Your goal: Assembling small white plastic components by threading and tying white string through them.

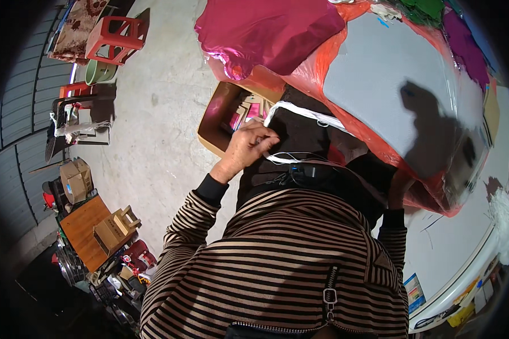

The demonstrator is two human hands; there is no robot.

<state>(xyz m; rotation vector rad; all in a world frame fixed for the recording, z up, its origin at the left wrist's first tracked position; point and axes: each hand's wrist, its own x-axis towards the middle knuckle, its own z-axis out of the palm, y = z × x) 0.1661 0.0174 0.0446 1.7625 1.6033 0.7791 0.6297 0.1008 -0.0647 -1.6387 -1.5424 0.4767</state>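
My left hand (247, 146) is raised over my lap, its fingertips pinched together. Whatever lies between them, if anything, is too small to make out. Close by, a bundle of white cord (302, 111) runs across my dark trousers, and thin loose strands loop back toward my waist. Deep in shadow, my right hand (400, 183) is beside the hanging edge of the red plastic sheet (379, 146); its fingers are hidden. Beyond my left hand, an open cardboard box (212, 116) holds several tan and pink pieces.
Shiny magenta sheets (266, 31) lie ahead, overhanging the box. A pale grey board (373, 62) rests on the red plastic at right, with a white surface (435, 248) below. At left stand a red stool (116, 39), a black chair (79, 121) and a wooden board (85, 226).
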